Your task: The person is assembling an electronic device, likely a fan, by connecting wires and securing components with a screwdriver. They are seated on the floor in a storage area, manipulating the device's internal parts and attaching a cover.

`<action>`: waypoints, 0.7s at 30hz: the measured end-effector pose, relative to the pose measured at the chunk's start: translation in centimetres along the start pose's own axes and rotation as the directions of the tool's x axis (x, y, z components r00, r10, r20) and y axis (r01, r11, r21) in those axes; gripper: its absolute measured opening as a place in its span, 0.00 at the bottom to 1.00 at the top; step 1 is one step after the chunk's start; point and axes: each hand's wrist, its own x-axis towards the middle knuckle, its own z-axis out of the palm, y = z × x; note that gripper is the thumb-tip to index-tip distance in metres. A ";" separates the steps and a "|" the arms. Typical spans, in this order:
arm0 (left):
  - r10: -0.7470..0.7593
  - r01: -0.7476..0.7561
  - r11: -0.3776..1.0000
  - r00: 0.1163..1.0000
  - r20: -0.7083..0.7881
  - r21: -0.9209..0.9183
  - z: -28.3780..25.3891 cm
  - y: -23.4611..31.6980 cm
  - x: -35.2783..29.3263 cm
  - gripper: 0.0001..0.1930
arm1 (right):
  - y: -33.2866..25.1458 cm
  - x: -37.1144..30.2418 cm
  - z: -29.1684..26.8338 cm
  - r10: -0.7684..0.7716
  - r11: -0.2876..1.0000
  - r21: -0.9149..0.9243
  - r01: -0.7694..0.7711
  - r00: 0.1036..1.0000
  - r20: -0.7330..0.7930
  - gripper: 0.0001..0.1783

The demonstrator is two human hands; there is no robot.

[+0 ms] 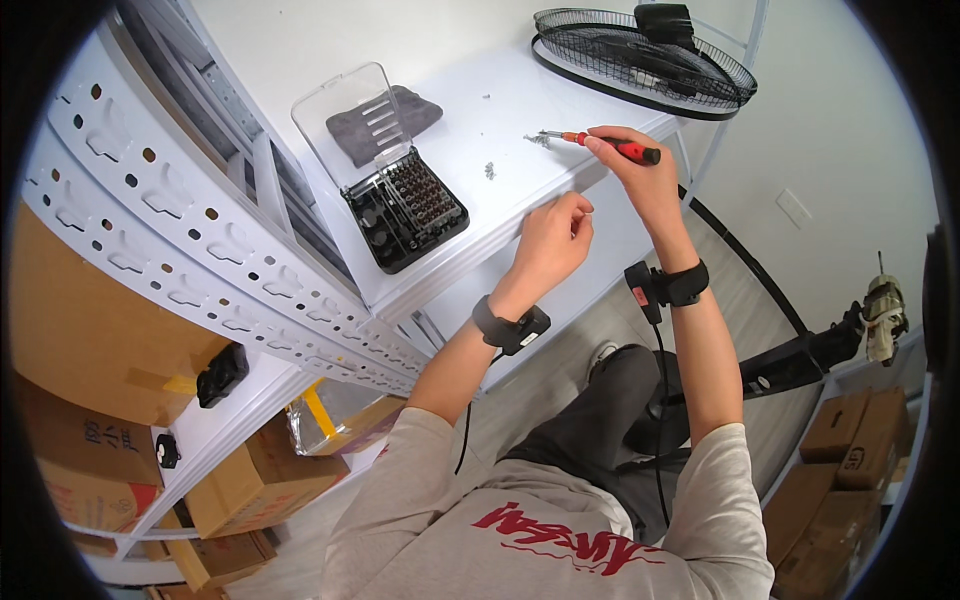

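My right hand [640, 178] is closed round a red and black screwdriver [630, 150], held nearly level over the white shelf. Its metal shaft points left, and the tip is at a small pile of screws [541, 142]; whether it touches them I cannot tell. Curled fingers close my left hand [556, 240] by the shelf's front edge, and anything inside them is hidden. A second little heap of screws [490, 171] lies farther left. To the left of that, a black screwdriver bit case [405, 212] stands with its clear lid raised, showing rows of bits.
A dark grey cloth [385, 125] lies behind the raised lid. The round fan grille [645, 62] rests at the shelf's far right. Perforated metal rack beams [180, 200] run along the left, with cardboard boxes [262, 480] below. A black fan stand [790, 362] leans at right.
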 end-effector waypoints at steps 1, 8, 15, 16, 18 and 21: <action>-0.002 0.002 1.000 1.000 0.004 -0.012 0.1 0.1 0.0 0.06 | 0.1 0.1 0.1 -0.001 1.000 -0.005 0.001 1.000 0.001 0.13; -0.030 0.033 0.998 0.998 0.050 -0.062 0.5 0.4 0.4 0.07 | 2.2 0.6 0.1 -0.002 0.999 0.041 0.002 1.000 -0.002 0.14; -0.172 0.268 0.851 0.955 0.243 -0.452 0.6 -1.1 0.9 0.14 | 1.7 0.6 -0.1 0.025 0.989 0.145 -0.024 1.000 -0.002 0.16; -0.185 0.300 0.812 0.946 0.268 -0.500 0.5 -1.0 1.0 0.16 | 1.3 0.4 -0.2 0.019 0.986 0.166 -0.017 1.000 -0.009 0.16; -0.205 0.365 0.714 0.925 0.320 -0.598 0.1 -0.5 1.2 0.18 | 1.0 0.2 -0.4 0.010 0.984 0.181 -0.006 1.000 -0.019 0.16; -0.205 0.421 0.533 0.906 0.371 -0.734 -0.5 0.6 1.6 0.21 | 0.8 0.1 -0.8 0.014 0.984 0.180 -0.010 1.000 -0.017 0.16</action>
